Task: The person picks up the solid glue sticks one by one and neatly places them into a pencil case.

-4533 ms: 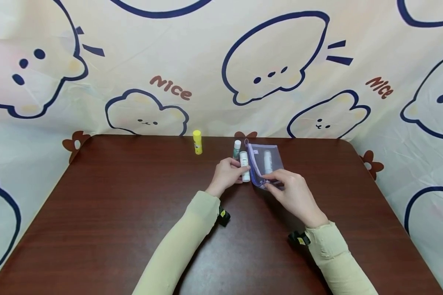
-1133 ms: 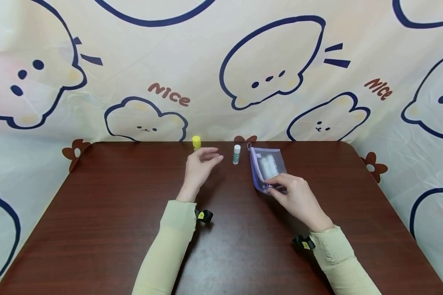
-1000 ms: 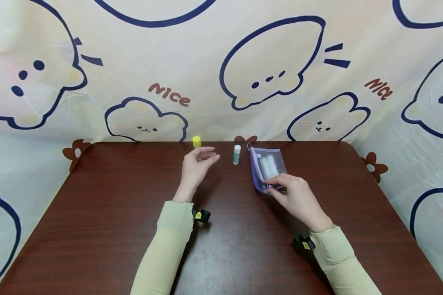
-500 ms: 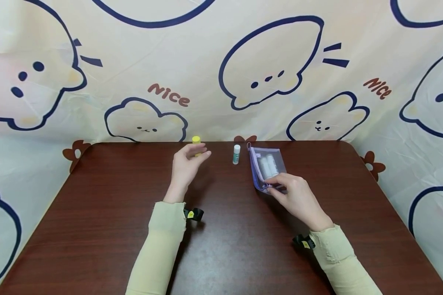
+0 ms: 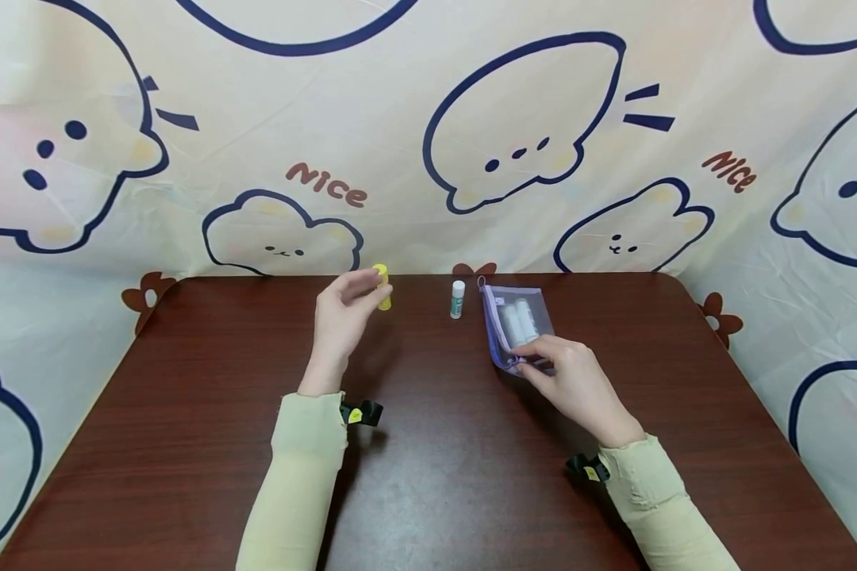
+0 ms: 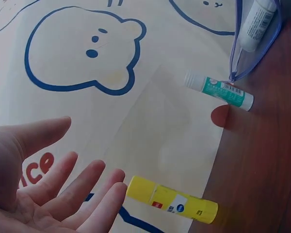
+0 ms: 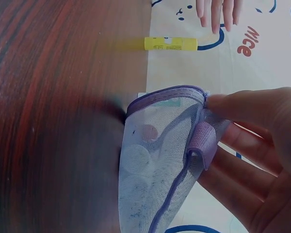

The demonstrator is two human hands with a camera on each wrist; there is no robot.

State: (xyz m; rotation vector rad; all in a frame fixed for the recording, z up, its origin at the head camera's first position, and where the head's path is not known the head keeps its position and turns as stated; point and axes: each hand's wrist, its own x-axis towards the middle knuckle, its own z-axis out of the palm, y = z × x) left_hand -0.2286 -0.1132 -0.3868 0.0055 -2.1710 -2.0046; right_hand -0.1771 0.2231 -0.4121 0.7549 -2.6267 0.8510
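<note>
Pouch (image 7: 157, 160) is pinched in the right hand (image 5: 577, 387).

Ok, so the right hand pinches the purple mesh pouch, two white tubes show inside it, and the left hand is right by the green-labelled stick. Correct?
Not quite: the left hand is right by the yellow stick, as the head view shows. The green-labelled stick stands farther right, near the purple mesh pouch. The right hand does pinch that pouch, and two white tubes show inside.

Brown "Nice" (image 5: 326, 185) twice on the patterned backdrop (image 5: 393, 119); print (image 6: 178, 204) on the yellow stick (image 6: 167, 199) illegible.
</note>
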